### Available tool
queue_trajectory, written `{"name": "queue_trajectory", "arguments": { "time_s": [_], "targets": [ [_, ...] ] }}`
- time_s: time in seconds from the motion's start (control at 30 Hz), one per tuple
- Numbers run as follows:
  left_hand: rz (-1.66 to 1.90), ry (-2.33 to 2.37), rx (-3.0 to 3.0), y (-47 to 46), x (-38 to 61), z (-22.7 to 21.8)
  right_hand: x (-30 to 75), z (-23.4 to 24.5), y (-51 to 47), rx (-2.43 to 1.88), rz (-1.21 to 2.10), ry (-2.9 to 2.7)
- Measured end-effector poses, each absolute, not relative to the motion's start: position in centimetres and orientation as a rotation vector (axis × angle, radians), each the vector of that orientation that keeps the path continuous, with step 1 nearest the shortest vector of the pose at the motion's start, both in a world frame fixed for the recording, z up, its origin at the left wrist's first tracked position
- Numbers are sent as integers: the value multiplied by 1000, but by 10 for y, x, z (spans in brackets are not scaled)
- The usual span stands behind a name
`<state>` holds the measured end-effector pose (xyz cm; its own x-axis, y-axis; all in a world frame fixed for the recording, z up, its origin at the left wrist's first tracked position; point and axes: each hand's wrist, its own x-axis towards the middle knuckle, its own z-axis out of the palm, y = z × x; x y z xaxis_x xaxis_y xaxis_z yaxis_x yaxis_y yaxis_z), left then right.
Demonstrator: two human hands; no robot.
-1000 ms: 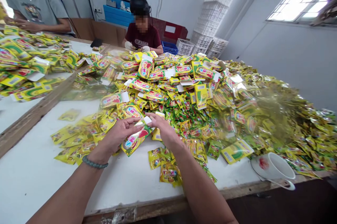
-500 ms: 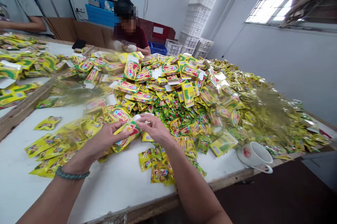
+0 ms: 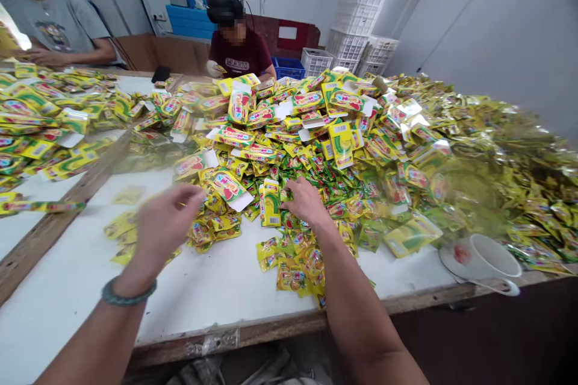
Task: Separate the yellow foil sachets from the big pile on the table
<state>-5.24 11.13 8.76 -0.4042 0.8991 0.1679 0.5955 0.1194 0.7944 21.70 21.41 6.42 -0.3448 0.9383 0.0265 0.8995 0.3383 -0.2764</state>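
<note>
Two hands (image 3: 165,225) (image 3: 304,199) flank two yellow boxes (image 3: 224,185) (image 3: 271,204).

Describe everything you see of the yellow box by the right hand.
The box looks like card: yellow, with a green design and barcode on its broad face and a narrow printed side at left. It sits at the near edge of the pile, barcode end nearest. The right hand is by its right edge; contact is unclear.
</note>
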Motion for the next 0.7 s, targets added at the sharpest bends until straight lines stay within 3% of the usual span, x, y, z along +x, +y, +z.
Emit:
{"name": "queue_trajectory", "arguments": {
  "time_s": [0.17,0.33,0.53,0.7],
  "targets": [
    [1100,1795,1421,120,3,83,217,73,215,-1529,436,-2149],
    [1259,1374,1302,139,17,68,198,79,201,-1131,1004,-2068],
    [1243,1302,1042,139,16,49,183,77,189,-974,1308,-2176],
    [1288,1288,961,132,10,52,172,70,184,-1081,1252,-2012]
  ]
}}
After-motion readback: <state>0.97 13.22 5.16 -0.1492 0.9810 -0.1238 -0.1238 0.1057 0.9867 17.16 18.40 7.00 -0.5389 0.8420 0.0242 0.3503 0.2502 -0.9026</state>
